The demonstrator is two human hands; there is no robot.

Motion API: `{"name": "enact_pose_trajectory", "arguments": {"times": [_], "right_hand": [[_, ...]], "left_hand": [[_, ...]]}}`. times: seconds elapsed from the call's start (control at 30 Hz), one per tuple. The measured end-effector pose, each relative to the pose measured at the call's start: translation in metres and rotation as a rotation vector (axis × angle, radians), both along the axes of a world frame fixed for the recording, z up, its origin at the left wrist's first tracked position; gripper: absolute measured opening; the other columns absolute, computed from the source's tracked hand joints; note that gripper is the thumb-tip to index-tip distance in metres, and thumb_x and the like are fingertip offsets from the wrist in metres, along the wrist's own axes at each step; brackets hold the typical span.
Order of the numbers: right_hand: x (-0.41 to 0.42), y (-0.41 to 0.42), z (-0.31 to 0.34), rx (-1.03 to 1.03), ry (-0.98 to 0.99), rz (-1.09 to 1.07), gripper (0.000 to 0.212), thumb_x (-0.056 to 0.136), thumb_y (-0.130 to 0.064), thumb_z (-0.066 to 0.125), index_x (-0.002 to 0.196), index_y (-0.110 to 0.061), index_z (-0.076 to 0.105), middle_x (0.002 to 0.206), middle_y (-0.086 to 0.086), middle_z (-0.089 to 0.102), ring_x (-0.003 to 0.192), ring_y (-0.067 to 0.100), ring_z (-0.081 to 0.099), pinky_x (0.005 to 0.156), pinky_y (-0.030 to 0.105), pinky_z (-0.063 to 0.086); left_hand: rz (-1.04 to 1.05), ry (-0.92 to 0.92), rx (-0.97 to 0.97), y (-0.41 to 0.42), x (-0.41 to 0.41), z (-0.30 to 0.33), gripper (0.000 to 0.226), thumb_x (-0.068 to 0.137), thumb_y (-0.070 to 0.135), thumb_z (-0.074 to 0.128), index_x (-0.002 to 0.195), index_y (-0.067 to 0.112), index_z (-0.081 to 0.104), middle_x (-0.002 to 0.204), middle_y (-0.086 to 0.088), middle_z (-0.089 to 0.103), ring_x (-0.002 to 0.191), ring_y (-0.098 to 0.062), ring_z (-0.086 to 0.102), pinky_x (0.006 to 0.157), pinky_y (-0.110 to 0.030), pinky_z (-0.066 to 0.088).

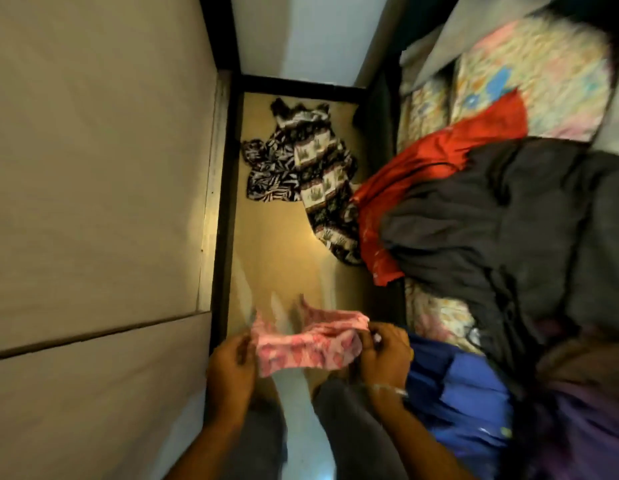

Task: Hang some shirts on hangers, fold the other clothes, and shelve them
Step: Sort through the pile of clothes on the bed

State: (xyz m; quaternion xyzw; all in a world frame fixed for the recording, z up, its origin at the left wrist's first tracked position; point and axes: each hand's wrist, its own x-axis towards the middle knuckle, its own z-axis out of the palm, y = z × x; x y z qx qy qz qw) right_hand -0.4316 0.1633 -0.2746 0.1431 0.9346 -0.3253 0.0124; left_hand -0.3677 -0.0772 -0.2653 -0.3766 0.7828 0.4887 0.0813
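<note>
Both hands pinch a small pink patterned garment [306,344] stretched between them above the floor [276,251], left hand [231,367] and right hand [384,351] with fingers closed on opposite ends, likely squaring it for folding. More clothes [474,220] wait heaped along the bed's [529,74] near edge.

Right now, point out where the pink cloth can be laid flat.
Bare tan floor lies between the black-and-white patterned clothes and the pink cloth, bordered left by the dark frame. The bed is crowded: red garment, grey garment, blue cloth.
</note>
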Motion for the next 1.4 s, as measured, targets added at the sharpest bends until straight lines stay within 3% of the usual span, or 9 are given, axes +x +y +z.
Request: {"name": "enact_pose_trajectory", "arguments": {"times": [0.13,0.3,0.47,0.63,0.8,0.93,1.07,1.3,1.4], "right_hand": [[-0.032,0.018,0.105,-0.050,0.126,-0.156,0.031,0.081,-0.041,0.057,0.081,-0.014,0.073,0.080,0.005,0.069,0.081,0.029,0.060,0.073,0.032,0.043],[-0.073,0.057,0.188,-0.135,0.333,-0.354,0.009,0.081,-0.023,0.070,0.079,-0.014,0.072,0.077,-0.002,0.063,0.078,0.023,0.060,0.072,0.021,0.038],[-0.160,0.113,0.238,-0.259,0.486,-0.489,0.005,0.085,-0.013,0.078,0.083,-0.014,0.074,0.075,0.001,0.070,0.069,0.020,0.067,0.064,0.032,0.052],[-0.296,0.171,0.290,-0.319,0.603,-0.518,0.010,0.085,-0.021,0.079,0.091,-0.013,0.077,0.074,-0.003,0.070,0.068,0.009,0.067,0.062,0.019,0.052],[-0.444,0.220,0.321,-0.367,0.522,-0.553,0.012,0.085,-0.020,0.078,0.092,-0.010,0.078,0.082,0.001,0.072,0.076,0.016,0.067,0.071,0.028,0.057],[-0.540,0.246,0.322,-0.466,0.462,-0.512,0.027,0.090,-0.011,0.070,0.117,-0.009,0.074,0.109,0.005,0.074,0.098,0.015,0.069,0.090,0.025,0.056],[-0.563,0.235,0.285,-0.443,0.299,-0.428,0.038,0.089,-0.006,0.065,0.128,-0.009,0.067,0.122,0.008,0.070,0.111,0.019,0.066,0.097,0.029,0.052],[-0.465,0.118,0.170,-0.429,-0.042,-0.412,0.026,0.086,-0.009,0.073,0.113,-0.012,0.076,0.106,0.006,0.076,0.096,0.021,0.070,0.092,0.032,0.055],[-0.435,0.066,0.126,-0.446,-0.154,-0.438,0.024,0.086,-0.006,0.072,0.109,-0.009,0.076,0.093,0.002,0.074,0.083,0.015,0.068,0.089,0.038,0.057]], "left_hand": [[-0.105,0.131,0.058,0.018,-0.062,0.104,0.025,0.093,0.008,0.070,0.117,0.011,0.073,0.109,-0.003,0.072,0.100,-0.020,0.066,0.087,-0.029,0.051],[-0.219,0.314,0.094,0.066,-0.136,0.191,0.022,0.094,0.008,0.068,0.112,0.020,0.072,0.105,0.009,0.070,0.090,-0.005,0.064,0.079,-0.017,0.050],[-0.365,0.481,0.097,0.114,-0.239,0.237,0.024,0.093,0.012,0.070,0.098,0.035,0.071,0.098,0.010,0.073,0.091,-0.006,0.069,0.080,-0.029,0.058],[-0.439,0.593,0.039,0.161,-0.378,0.268,0.013,0.094,0.017,0.070,0.105,0.021,0.076,0.101,0.008,0.074,0.092,-0.006,0.070,0.078,-0.030,0.061],[-0.448,0.604,0.035,0.211,-0.537,0.291,0.014,0.095,0.014,0.069,0.106,0.017,0.076,0.103,0.001,0.074,0.094,-0.011,0.070,0.084,-0.041,0.062],[-0.676,0.643,0.064,0.238,-0.623,0.298,0.047,0.096,0.005,0.065,0.140,0.018,0.060,0.147,0.001,0.052,0.133,-0.011,0.050,0.111,-0.023,0.042],[-0.843,0.577,-0.029,0.234,-0.637,0.274,0.063,0.095,0.002,0.066,0.152,0.019,0.044,0.168,0.002,0.015,0.144,-0.006,0.020,0.103,0.000,0.027],[-0.710,0.346,-0.135,0.163,-0.565,0.188,0.046,0.090,-0.002,0.067,0.134,0.014,0.065,0.153,-0.008,0.047,0.140,-0.024,0.045,0.114,-0.043,0.042],[-0.738,0.213,-0.144,0.125,-0.546,0.143,0.045,0.090,-0.003,0.068,0.132,0.014,0.066,0.143,-0.010,0.057,0.133,-0.026,0.053,0.113,-0.031,0.038]]}}
